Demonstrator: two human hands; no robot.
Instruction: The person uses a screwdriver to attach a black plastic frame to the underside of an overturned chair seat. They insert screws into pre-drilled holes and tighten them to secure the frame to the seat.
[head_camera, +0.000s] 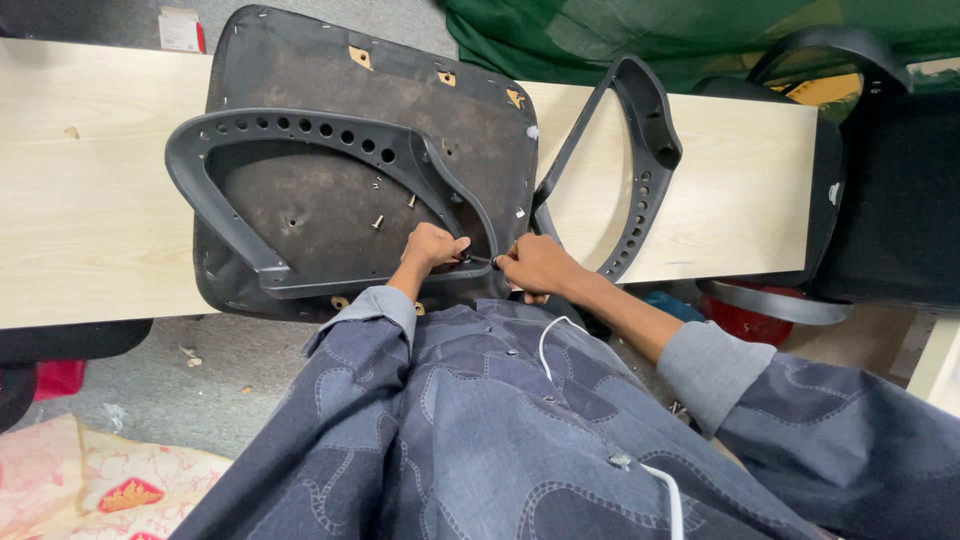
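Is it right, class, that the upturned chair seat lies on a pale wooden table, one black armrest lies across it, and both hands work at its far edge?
Not quite. The head view shows the left hand and right hand at the near edge of the chair seat, beside the armrest. The table is pale wood.

The person wears a blue-grey denim shirt with darker stitched wavy patches and small round metal snaps. Its sleeves end in plain lighter grey cuffs, pushed up the forearms. A thin white cable runs down the chest.

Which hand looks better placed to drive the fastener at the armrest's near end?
Probably the right hand: it grips the slim tool pointing at the armrest; the left hand steadies that spot.
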